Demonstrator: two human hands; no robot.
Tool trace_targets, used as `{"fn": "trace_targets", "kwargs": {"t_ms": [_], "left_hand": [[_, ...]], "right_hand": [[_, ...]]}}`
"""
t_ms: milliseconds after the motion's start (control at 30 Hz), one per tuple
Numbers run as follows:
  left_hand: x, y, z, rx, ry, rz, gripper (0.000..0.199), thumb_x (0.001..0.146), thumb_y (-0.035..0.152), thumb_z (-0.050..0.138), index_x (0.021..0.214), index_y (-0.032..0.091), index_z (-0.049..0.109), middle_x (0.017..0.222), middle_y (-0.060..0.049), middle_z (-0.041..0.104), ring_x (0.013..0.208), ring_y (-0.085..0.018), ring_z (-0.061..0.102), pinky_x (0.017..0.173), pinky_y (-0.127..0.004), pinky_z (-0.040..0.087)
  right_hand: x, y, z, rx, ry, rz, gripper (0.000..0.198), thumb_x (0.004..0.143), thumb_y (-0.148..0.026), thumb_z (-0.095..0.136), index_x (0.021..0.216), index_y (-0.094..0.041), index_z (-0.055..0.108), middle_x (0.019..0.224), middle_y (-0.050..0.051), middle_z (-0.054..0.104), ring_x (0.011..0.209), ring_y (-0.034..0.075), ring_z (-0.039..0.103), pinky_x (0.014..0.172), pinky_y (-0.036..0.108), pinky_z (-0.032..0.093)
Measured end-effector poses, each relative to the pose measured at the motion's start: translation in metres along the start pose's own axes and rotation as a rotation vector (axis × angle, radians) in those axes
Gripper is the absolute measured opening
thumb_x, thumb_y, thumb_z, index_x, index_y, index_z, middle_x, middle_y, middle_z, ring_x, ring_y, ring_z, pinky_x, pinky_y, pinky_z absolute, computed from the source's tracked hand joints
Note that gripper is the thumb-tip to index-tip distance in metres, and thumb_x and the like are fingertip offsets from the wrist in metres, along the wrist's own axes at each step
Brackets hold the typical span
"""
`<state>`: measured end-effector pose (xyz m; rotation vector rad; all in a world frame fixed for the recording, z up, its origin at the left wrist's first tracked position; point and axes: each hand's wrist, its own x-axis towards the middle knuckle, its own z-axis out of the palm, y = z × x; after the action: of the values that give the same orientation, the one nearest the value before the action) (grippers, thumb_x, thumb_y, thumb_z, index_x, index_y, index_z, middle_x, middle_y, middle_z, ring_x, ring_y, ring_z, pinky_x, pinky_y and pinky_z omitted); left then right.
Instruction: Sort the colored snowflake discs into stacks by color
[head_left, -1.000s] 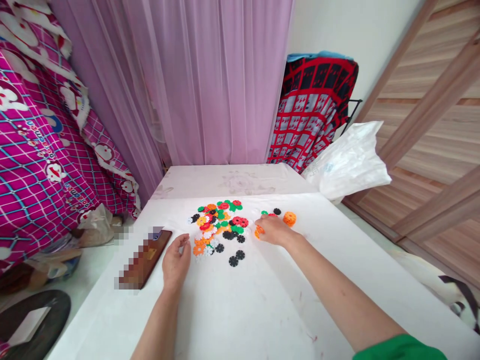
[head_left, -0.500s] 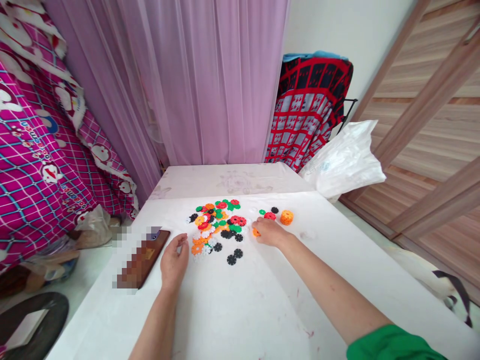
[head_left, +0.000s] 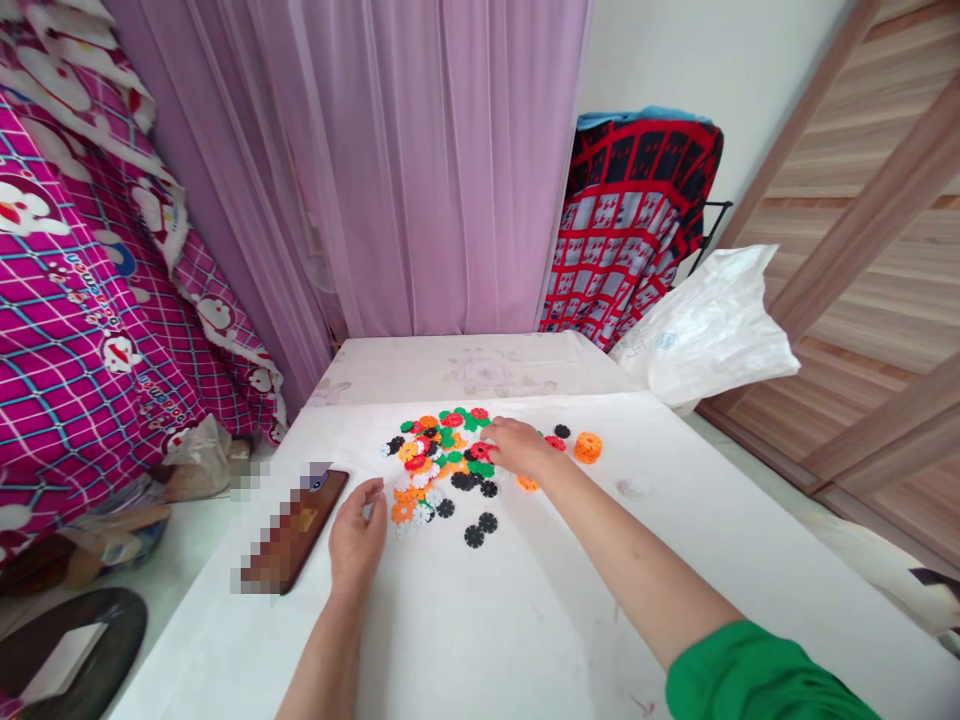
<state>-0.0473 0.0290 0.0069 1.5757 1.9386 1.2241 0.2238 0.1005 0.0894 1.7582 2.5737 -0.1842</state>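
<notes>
A loose heap of flower-shaped plastic discs (head_left: 451, 462) in orange, red, green, black and white lies mid-table. My right hand (head_left: 517, 447) reaches over the heap's right edge, palm down, its fingers stretched toward a red disc (head_left: 480, 452); whether the tips touch it is unclear. Left of the heap, my left hand (head_left: 358, 535) rests on the table, loosely curled, thumb and fingers apart with nothing between them. Under my right wrist lies an orange disc (head_left: 528, 483). Farther right are a red disc (head_left: 555, 443), a black disc (head_left: 562, 431) and a stack of orange discs (head_left: 588, 447).
A brown phone (head_left: 304, 530), partly pixelated, lies left of my left hand. The table (head_left: 480, 630) has a white cover. At its back right corner stands a white plastic bag (head_left: 709, 330). Two black discs (head_left: 481, 530) lie in front of the heap.
My right hand has moved left and away from me, off the orange disc and over to the heap's right edge. The orange disc stays on the table. My left hand has barely moved.
</notes>
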Motion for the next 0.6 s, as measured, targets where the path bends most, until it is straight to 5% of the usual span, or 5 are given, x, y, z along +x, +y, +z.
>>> {"fn": "trace_targets", "kwargs": {"t_ms": [167,433,600], "left_hand": [[0.0,-0.004,0.001,-0.008,0.003,0.011,0.032,0.08,0.038,0.048,0.103,0.022,0.065,0.104,-0.006,0.072,0.095,-0.022,0.067,0.087,-0.036,0.05],[-0.001,-0.005,0.002,0.022,-0.002,-0.018,0.032,0.081,0.039,0.049,0.103,0.024,0.065,0.105,-0.006,0.072,0.098,-0.023,0.066,0.086,-0.037,0.05],[-0.001,-0.005,0.002,0.02,-0.006,-0.024,0.033,0.081,0.04,0.048,0.104,0.023,0.065,0.106,-0.007,0.071,0.098,-0.023,0.066,0.084,-0.036,0.05]], "right_hand": [[0.038,-0.022,0.016,0.027,-0.001,-0.014,0.042,0.084,-0.022,0.051,0.125,-0.025,0.06,0.126,0.009,0.058,0.117,0.021,0.052,0.095,0.031,0.041],[0.031,-0.01,0.02,0.006,0.0,0.043,0.03,0.086,-0.024,0.05,0.107,-0.015,0.068,0.12,0.016,0.06,0.114,0.027,0.053,0.094,0.037,0.043],[0.045,-0.02,0.024,0.028,0.035,0.002,0.035,0.083,-0.029,0.057,0.116,-0.021,0.063,0.121,0.009,0.062,0.116,0.023,0.053,0.095,0.032,0.04]]}}
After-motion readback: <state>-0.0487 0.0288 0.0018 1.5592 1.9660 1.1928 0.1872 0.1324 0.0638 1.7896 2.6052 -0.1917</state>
